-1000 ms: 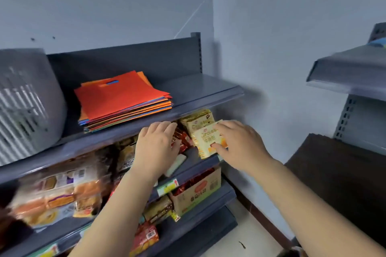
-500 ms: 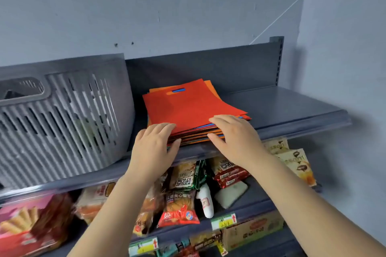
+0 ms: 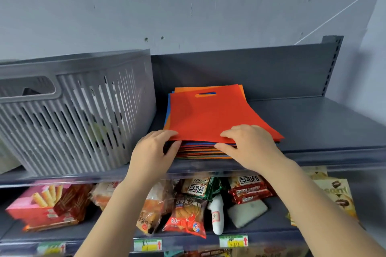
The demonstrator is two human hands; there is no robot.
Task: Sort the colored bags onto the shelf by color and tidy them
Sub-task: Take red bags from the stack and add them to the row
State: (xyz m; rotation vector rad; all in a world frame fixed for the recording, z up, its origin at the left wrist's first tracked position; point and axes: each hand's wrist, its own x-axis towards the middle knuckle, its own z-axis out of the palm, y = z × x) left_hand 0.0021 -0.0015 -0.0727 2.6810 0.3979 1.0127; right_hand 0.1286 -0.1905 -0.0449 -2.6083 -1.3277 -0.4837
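A flat stack of colored bags (image 3: 208,115) lies on the grey top shelf (image 3: 313,123). A red bag with a cut-out handle is on top; orange and blue edges show underneath. My left hand (image 3: 153,150) pinches the stack's near left corner, fingers over the red bag and thumb lower on the edges. At the near right edge my right hand (image 3: 248,146) holds the stack in a similar way, fingers on top and thumb against the layered edges.
A grey slatted plastic basket (image 3: 73,115) stands on the shelf just left of the stack. Bare shelf surface lies to the stack's right. The shelf below holds snack packets (image 3: 186,215), a pink box (image 3: 48,206) and price tags.
Both hands rose from the snack shelf to the top shelf and closed on the front edge of the bag stack. The view has swung left and closer.
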